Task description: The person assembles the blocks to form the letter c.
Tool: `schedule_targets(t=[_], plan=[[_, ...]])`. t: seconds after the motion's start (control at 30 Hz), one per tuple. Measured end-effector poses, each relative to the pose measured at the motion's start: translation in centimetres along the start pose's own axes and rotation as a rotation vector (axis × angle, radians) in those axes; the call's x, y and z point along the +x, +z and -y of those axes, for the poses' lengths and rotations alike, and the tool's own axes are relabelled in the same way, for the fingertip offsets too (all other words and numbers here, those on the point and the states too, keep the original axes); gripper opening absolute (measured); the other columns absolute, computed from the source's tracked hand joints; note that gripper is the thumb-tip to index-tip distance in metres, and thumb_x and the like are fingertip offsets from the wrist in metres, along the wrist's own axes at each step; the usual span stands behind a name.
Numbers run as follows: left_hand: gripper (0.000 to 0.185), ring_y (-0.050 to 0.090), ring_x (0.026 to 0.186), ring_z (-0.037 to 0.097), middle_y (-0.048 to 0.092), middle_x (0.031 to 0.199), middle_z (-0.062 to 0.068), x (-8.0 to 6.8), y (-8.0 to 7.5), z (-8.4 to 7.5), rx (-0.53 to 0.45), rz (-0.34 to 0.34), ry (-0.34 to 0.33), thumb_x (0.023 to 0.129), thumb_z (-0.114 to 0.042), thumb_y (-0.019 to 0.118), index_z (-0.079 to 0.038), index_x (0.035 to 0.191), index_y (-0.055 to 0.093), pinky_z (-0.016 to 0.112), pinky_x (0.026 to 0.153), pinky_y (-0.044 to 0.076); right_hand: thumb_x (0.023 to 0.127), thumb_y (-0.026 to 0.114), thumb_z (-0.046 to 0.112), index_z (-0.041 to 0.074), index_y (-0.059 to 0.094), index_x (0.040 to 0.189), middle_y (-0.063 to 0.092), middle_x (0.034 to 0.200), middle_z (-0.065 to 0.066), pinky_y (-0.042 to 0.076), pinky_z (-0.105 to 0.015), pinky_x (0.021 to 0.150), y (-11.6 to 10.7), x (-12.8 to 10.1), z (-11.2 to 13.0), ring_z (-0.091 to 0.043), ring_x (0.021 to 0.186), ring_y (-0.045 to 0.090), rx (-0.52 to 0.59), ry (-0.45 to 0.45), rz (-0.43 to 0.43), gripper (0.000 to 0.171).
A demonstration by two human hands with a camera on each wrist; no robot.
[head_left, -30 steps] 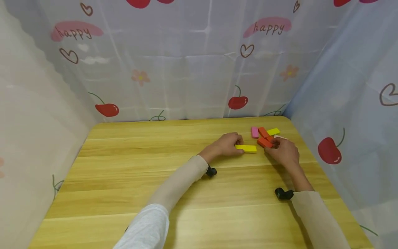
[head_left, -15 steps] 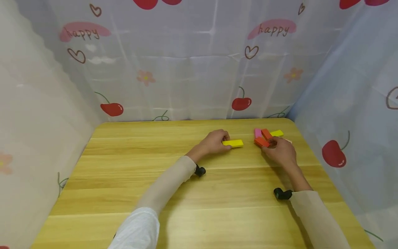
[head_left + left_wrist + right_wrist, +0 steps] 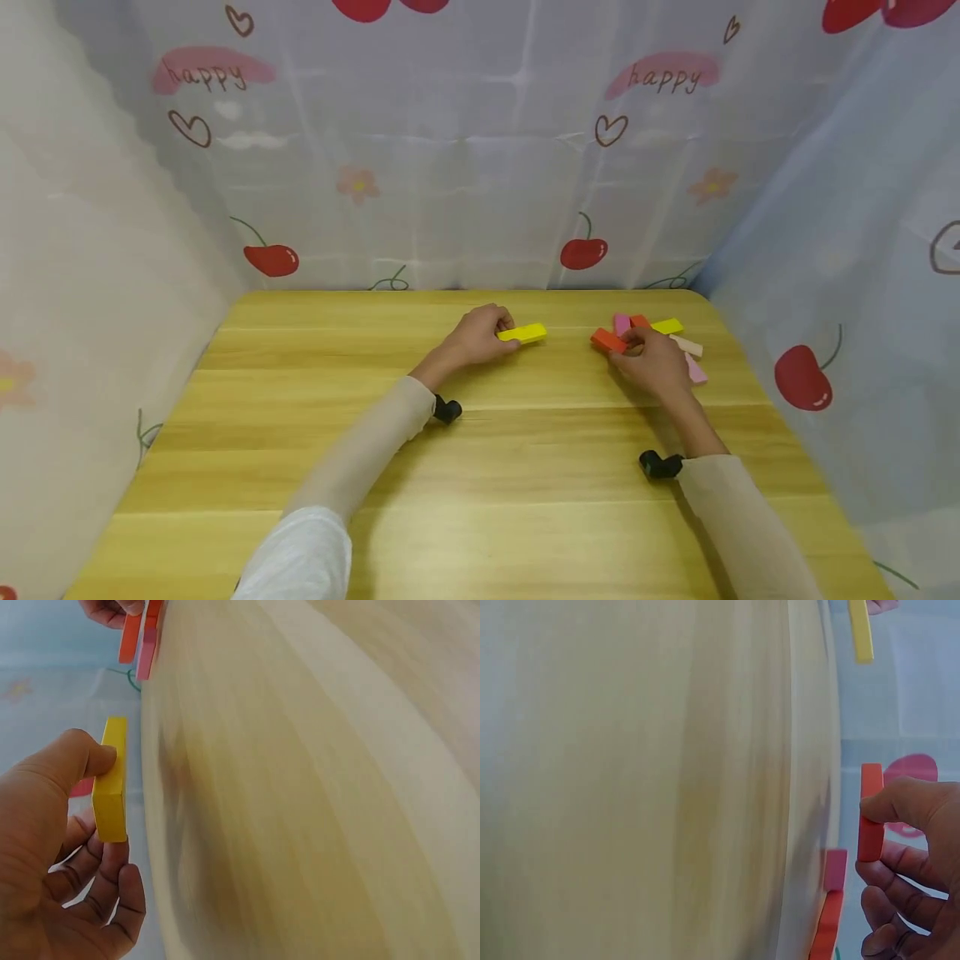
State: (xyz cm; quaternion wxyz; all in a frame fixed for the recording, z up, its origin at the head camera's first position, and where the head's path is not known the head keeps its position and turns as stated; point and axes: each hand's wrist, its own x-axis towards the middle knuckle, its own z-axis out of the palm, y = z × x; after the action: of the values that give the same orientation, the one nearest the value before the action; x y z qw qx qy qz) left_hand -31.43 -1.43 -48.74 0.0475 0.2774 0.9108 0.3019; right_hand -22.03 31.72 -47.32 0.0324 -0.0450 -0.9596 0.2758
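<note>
My left hand [image 3: 477,335] pinches a yellow block [image 3: 525,333] between thumb and fingers. In the left wrist view this yellow block [image 3: 112,780] is off the table, with the thumb on its near face. An orange-red block [image 3: 608,340] is pinched by my right hand [image 3: 654,364]; the right wrist view has the same orange-red block [image 3: 871,812] raised above the wood. Behind and beside the right hand lie a pink block [image 3: 622,323], another orange-red block [image 3: 640,321], a second yellow block [image 3: 667,327], a cream block [image 3: 687,345] and another pink block [image 3: 696,369], partly hidden by the hand.
The wooden table [image 3: 480,500] has bare wood left of and in front of both hands. A printed curtain [image 3: 450,167] hangs along its back edge, with more curtain [image 3: 862,250] on the right. A small black wrist camera [image 3: 447,409] sits on each sleeve.
My left hand has carried the yellow block leftward and slightly back. My right hand has lifted the orange-red block from the pile and moved it left, uncovering the cream and pink blocks.
</note>
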Motion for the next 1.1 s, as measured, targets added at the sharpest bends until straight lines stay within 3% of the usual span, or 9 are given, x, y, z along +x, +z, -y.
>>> schedule_targets(t=[0.33,0.57,1.1], plan=[[0.031,0.064,0.098,0.020,0.068,0.111,0.004,-2.7,-2.1,3.1,0.026,-0.053,-0.077,0.097,-0.036,0.079,-0.011,0.114,0.072,0.038,0.092,0.056,0.095,0.077,0.036,0.006,0.072,0.124,0.076,0.115,-0.019,0.053,-0.056,0.093,2.3,1.6,2.8,-0.038,0.105,0.070,-0.019,-0.066,-0.016,0.042],[0.032,0.064,0.096,0.021,0.069,0.110,0.005,-4.5,-3.4,3.9,0.050,-0.092,-0.127,0.096,-0.036,0.080,-0.011,0.114,0.072,0.039,0.090,0.057,0.095,0.077,0.034,0.007,0.071,0.125,0.076,0.117,-0.018,0.055,-0.054,0.095,3.2,2.0,4.0,-0.037,0.106,0.072,0.014,-0.054,0.024,0.041],[0.034,0.067,0.094,0.023,0.069,0.108,0.007,-9.4,-5.1,5.5,0.098,-0.148,-0.230,0.094,-0.034,0.081,-0.009,0.114,0.073,0.041,0.090,0.058,0.094,0.079,0.029,0.006,0.073,0.122,0.076,0.115,-0.018,0.057,-0.052,0.091,5.6,2.7,6.4,-0.034,0.101,0.073,0.030,-0.150,0.051,0.037]])
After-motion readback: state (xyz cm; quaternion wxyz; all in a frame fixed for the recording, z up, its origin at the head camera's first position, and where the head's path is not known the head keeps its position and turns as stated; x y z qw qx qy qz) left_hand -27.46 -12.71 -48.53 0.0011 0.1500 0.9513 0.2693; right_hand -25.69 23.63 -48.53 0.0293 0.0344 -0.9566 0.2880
